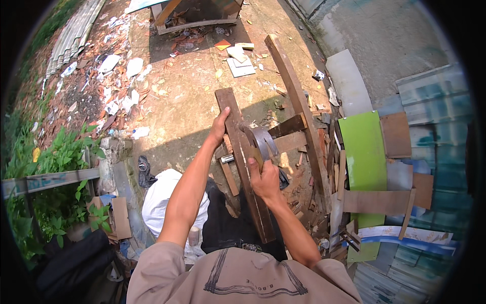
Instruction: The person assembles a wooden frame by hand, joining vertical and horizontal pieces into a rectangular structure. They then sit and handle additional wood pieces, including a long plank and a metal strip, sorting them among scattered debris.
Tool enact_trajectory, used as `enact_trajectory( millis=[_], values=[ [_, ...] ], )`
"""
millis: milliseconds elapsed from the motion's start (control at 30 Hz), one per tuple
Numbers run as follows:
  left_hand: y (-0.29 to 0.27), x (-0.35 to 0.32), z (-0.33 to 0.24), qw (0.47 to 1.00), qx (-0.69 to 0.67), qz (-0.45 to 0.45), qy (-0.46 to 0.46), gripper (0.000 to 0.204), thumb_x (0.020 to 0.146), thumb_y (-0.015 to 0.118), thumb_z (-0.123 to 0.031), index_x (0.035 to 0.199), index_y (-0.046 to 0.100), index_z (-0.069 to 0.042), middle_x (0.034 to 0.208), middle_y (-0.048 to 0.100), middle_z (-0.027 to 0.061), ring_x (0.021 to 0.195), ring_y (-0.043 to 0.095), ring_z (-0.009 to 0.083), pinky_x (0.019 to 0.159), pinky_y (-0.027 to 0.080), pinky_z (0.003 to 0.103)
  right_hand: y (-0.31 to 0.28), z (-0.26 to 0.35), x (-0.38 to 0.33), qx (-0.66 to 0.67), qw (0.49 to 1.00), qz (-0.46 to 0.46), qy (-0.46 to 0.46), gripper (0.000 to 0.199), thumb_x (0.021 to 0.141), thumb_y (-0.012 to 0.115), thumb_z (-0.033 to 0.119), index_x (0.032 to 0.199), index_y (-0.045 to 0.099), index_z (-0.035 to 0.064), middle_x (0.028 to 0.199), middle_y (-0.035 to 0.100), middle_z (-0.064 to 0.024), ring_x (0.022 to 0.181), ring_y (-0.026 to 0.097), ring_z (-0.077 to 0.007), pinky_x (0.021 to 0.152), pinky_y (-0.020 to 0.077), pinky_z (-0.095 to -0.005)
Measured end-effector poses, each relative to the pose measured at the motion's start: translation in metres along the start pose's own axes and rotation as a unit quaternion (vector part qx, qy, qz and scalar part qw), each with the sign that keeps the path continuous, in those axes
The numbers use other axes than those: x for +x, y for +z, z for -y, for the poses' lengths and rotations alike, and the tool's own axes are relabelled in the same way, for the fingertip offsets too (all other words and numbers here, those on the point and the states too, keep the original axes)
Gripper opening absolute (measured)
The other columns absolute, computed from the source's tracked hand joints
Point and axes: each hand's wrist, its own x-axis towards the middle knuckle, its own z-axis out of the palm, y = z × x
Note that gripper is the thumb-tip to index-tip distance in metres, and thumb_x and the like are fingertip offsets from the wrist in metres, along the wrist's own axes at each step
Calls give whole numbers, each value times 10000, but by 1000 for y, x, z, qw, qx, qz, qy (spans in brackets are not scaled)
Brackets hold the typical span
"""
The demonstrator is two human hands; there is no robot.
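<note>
My left hand (pixel 220 126) is wrapped round the far part of a dark brown wooden beam (pixel 237 131), its thumb along the edge. The beam slants from my lap outward, away from me. My right hand (pixel 265 181) grips a claw hammer (pixel 262 143) near its head; the claws point toward the right, and the head is against or just over the beam's side. Most of the handle is hidden by the hand. A short crosspiece (pixel 288 125) reaches over to a second long wooden beam (pixel 298 106) on the right.
Green panel (pixel 362 157) and corrugated sheets (pixel 428 147) lie along the right. A white sack (pixel 164 197) is by my left arm. Plants (pixel 61 157) and a metal rail (pixel 55 181) stand left. Litter (pixel 114 91) covers the far-left ground; a wooden stand (pixel 197 26) stands ahead.
</note>
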Motion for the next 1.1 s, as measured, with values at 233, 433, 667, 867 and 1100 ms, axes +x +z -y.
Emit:
enact_trajectory(
  millis=[233,433,667,867,1100],
  values=[
    [-7,1,3,999,9,-21,31,708,963,412,-582,1298,512,34,1195,650,161,1058,629,222,947,482,352,-6,14,13,-92,992,78,42,397,975,551,357,969,576,-39,716,619,-289,752,614,-504,661,476,-512],
    [-4,3,1,1000,1,1,19,728,972,405,-583,1314,498,53,1213,630,171,1095,610,234,977,455,350,11,-7,5,-75,994,66,51,424,967,539,392,1004,580,-28,802,632,-333,820,607,-532,711,477,-559],
    [-28,15,31,999,36,31,-10,1051,900,176,-791,1507,188,67,1582,192,211,1469,171,305,1195,131,383,14,-14,5,-58,992,14,115,472,912,638,418,1038,595,-35,848,663,-300,848,652,-471,723,506,-491],
    [-46,-9,65,991,90,99,2,1039,907,91,-771,1497,207,77,1574,203,225,1464,185,307,1198,135,385,29,-33,-1,-92,986,-51,132,525,746,848,326,1076,618,-12,768,650,-130,674,609,-255,682,500,-386],
    [-12,-32,47,994,91,15,55,973,942,139,-737,1149,569,110,1145,616,206,1085,551,262,961,390,399,26,-23,-7,-125,968,-55,211,429,707,888,222,888,564,8,677,530,-1,615,461,-104,576,440,-270]
  ],
)
